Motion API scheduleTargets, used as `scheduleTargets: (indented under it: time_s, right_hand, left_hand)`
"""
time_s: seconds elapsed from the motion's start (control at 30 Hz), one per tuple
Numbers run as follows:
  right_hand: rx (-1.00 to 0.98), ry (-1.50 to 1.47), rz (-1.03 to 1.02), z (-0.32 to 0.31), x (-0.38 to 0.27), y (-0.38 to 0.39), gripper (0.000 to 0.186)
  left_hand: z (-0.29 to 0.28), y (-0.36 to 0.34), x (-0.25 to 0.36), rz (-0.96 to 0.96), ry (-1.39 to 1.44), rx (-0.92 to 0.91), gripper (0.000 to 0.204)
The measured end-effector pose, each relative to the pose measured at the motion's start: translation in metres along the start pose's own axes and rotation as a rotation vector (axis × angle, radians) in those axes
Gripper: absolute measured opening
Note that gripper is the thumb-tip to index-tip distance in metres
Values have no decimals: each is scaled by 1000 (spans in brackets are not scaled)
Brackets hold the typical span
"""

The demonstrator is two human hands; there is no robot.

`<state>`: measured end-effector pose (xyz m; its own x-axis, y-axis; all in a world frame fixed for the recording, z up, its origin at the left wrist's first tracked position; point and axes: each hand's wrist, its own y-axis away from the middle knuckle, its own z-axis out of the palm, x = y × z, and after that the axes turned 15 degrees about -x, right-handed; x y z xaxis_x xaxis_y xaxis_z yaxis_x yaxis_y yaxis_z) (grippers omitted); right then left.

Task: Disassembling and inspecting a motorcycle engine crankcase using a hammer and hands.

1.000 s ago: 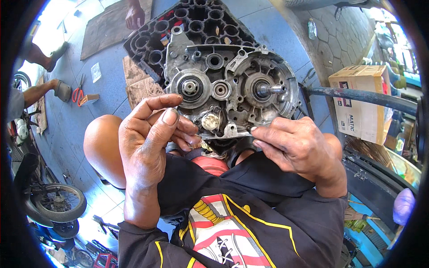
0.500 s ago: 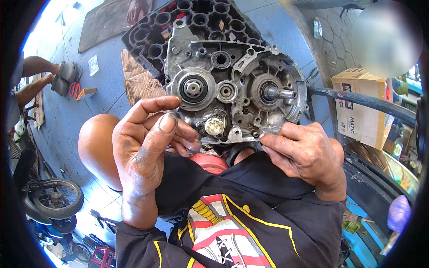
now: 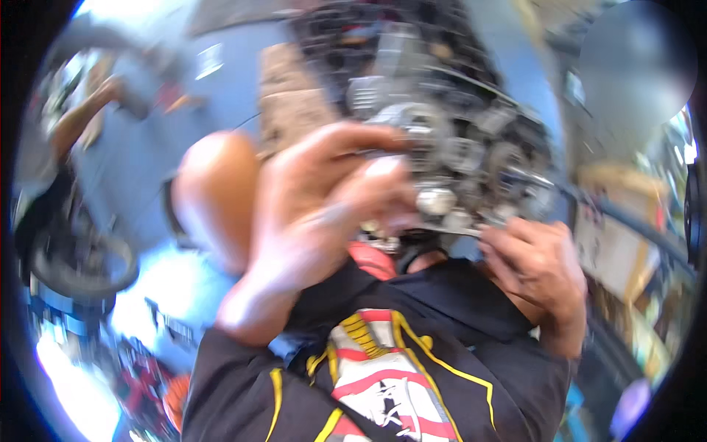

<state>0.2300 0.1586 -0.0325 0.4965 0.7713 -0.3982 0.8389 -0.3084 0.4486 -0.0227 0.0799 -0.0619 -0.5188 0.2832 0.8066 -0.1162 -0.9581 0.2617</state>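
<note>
A grey metal engine case (image 3: 479, 121) lies in front of my lap, smeared by motion. On its near side shows a round whitish part (image 3: 436, 201), and a metal shaft (image 3: 530, 177) sticks out at its right. My left hand (image 3: 309, 184) is over the case's left side, index finger and thumb apart, with nothing visible between them; its other fingers are partly hidden. At the near right corner, my right hand (image 3: 537, 261) has its fingers closed on the case's edge.
Behind the case stands a black crate (image 3: 324, 48) with round holes. Brown cardboard (image 3: 294, 96) lies on the blue floor. A cardboard box (image 3: 615, 232) and a dark bar (image 3: 626, 225) are at right, a motorcycle wheel (image 3: 85, 258) at left. Another person's arm (image 3: 85, 114) shows far left.
The whole view has shifted and blurred, so the case and both hands appear farther right. The left hand now covers more of the case's left side. The right hand stays at the same corner.
</note>
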Motion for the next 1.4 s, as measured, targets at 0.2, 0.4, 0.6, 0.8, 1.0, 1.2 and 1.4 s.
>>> scheduleTargets:
  time_s: [0.2, 0.4, 0.6, 0.8, 1.0, 1.2, 1.4]
  right_hand:
    - [50, -252, 56, 6, -3, 15, 19]
    - [386, -475, 12, 24, 35, 43, 33]
    - [419, -649, 283, -3, 43, 78, 41]
    - [623, -474, 332, -8, 9, 53, 43]
    - [638, -479, 392, -10, 11, 54, 35]
    - [619, -449, 404, -16, 11, 61, 35]
    - [728, -372, 451, -30, -8, 44, 31]
  left_hand:
    - [-2, 2, -4, 218, -122, -153, 28]
    - [-54, 86, 53, 748, -136, 249, 30]
    - [-332, 125, -45, 313, -495, 1002, 19]
    - [-428, 134, -178, -793, -997, 1009, 37]
    - [-436, 134, -203, -861, -878, 995, 39]
    - [-459, 117, -220, -781, -872, 1043, 40]
    - [-474, 60, -238, -972, -1016, 901, 29]
